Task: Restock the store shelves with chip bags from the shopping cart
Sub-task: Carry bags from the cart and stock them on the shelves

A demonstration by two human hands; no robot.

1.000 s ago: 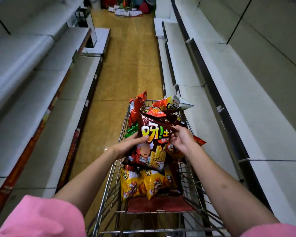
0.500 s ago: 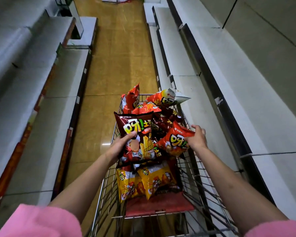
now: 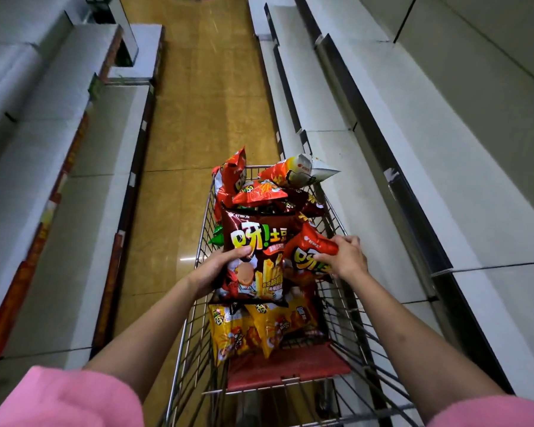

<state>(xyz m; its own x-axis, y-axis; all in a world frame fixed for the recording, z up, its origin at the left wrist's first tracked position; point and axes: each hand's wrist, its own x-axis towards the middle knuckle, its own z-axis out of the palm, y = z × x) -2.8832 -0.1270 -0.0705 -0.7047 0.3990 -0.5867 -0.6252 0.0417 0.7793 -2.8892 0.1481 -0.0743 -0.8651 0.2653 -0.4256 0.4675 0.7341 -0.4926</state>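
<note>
Head view: hands grip bags — left [image 3: 211,271] brown bag [image 3: 256,257] (upright), right [image 3: 347,260] red bag [image 3: 309,257].

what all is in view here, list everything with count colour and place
dark brown chip bag: one, brown with yellow print, held upright over the cart's middle
red chip bag: one, red-orange, held at the cart's right side
yellow chip bags: at least two, yellow, near end of the cart
other chip bags: several, mostly red and orange, one with a white end, piled at the far end
shopping cart: one, silver wire with red seat flap, centre aisle
shelves: white, bare, both sides of the aisle
floor: yellow-brown tiles
left hand: grips the brown bag
right hand: grips the red bag
sleeves: two, pink, bottom corners
</note>
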